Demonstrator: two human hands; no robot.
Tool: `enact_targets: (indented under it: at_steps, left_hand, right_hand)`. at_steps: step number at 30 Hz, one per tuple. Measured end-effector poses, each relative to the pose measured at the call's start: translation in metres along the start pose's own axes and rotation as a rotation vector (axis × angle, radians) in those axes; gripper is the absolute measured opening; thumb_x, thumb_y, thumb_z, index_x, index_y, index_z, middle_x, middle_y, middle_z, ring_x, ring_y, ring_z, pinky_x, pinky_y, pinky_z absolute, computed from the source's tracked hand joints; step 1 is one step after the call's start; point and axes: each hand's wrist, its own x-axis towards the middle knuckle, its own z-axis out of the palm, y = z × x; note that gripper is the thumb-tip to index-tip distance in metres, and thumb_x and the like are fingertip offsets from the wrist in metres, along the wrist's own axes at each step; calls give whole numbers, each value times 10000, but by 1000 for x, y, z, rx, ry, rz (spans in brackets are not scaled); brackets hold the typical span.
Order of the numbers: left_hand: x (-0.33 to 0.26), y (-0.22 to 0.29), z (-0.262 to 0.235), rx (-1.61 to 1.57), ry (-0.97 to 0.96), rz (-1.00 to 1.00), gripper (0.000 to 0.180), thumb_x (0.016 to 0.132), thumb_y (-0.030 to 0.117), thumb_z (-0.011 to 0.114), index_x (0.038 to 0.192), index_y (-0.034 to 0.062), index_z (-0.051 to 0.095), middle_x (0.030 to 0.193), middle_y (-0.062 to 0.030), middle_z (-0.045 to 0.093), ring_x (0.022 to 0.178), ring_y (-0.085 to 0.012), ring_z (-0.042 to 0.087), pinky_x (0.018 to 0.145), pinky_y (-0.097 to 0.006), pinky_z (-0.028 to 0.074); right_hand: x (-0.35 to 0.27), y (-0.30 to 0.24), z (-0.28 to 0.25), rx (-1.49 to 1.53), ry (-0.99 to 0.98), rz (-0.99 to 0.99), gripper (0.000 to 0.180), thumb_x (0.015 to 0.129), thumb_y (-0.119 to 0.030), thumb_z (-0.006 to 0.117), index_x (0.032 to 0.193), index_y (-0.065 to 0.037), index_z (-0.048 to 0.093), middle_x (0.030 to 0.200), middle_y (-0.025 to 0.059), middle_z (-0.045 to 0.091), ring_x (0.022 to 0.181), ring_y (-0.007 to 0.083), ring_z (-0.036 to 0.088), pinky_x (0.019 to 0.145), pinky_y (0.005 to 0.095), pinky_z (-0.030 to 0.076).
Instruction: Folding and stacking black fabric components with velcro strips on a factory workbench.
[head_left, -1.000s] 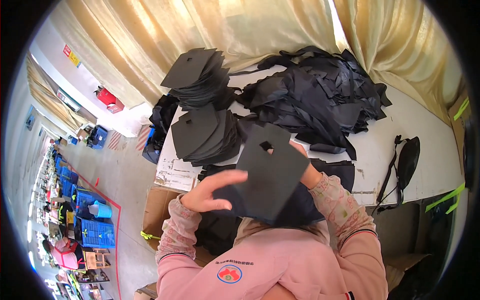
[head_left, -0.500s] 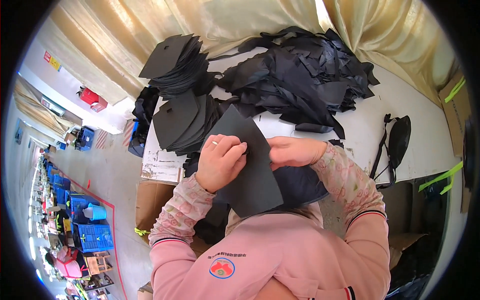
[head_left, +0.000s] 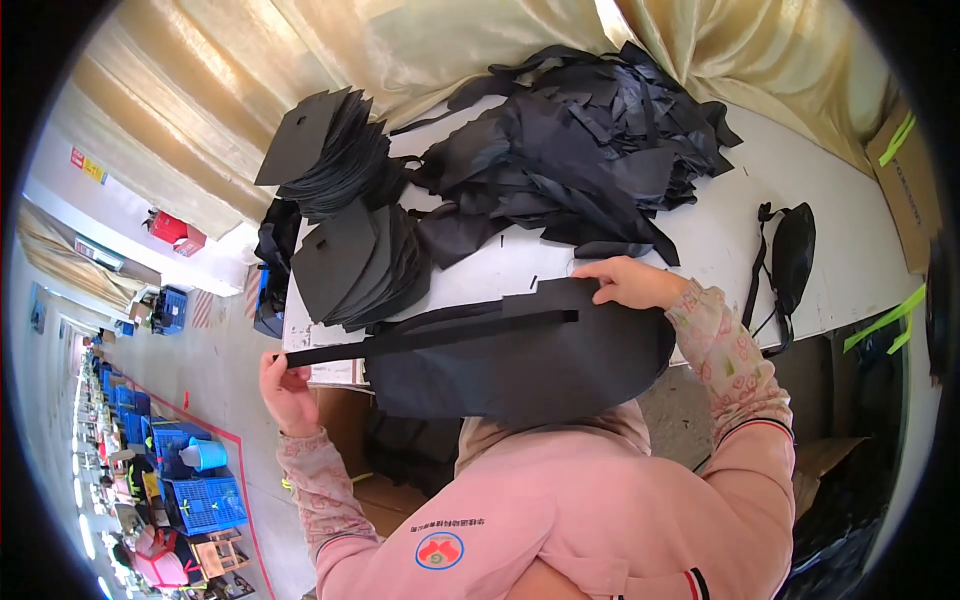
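Observation:
Across my lap lies a dark fabric piece (head_left: 430, 385) with a stiff black panel (head_left: 600, 350) at its right end. A long black strap (head_left: 430, 338) runs leftward from a small slot-like spot in the panel. My left hand (head_left: 288, 392) pinches the strap's far left end and holds it taut, beyond the table's left corner. At the panel's upper right edge, my right hand (head_left: 635, 283) grips it between thumb and fingers. How the strap is fixed at the panel cannot be made out.
Two stacks of black panels, a far one (head_left: 308, 135) and a nearer one (head_left: 335, 262), stand on the white table (head_left: 745, 175). Behind them is a heap of black fabric pieces (head_left: 570, 140). A black pouch with a strap (head_left: 793, 255) lies right. Cartons and curtains border the table.
The panel has gone from upright and tilted to lying flat over my lap. My left hand has moved far left, drawing the strap out straight; my right hand has shifted to the panel's upper edge.

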Motion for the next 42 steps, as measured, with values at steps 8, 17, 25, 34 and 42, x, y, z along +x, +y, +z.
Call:
enact_targets:
  at_steps: [8,17,25,34,42]
  left_hand:
    - [28,-67,41,1241,-207,383,419,832,194,739,1179,19,582,1131,-156,614,1104,-311,562,970,-391,422]
    - [35,-132,258,586,-1332,-299,491,861,198,736,1294,31,576,1243,-101,628,1133,-194,573,1025,-335,419]
    - [35,-166,270,367,-1434,-474,492,777,-20,734,1244,23,586,1216,-36,621,1142,-143,527,1054,-296,369]
    - [39,-146,275,353,-1415,-661,535,753,-85,708,1251,31,552,1184,-26,607,1134,-127,524,1023,-280,392]
    - [39,-149,277,271,-1353,-717,579,754,-57,719,1291,29,518,1212,-46,596,1154,-155,537,1018,-298,413]
  right_hand:
    - [-23,-13,15,-400,208,-76,534,805,-83,700,1321,-103,564,1059,179,675,954,361,650,836,422,506]
    - [-40,-70,24,-546,279,-253,679,741,-132,758,1363,-136,486,960,144,676,826,340,664,714,413,523]
    - [-48,-83,35,-764,395,-225,654,749,-129,743,1348,-143,480,858,76,646,734,279,644,667,386,500]
    - [-47,-78,43,-810,428,-270,569,798,-97,676,1336,-151,500,876,40,629,804,215,626,717,363,438]
    - [-48,-77,43,-889,461,-264,563,794,-84,668,1334,-139,516,891,32,628,831,192,615,711,350,402]
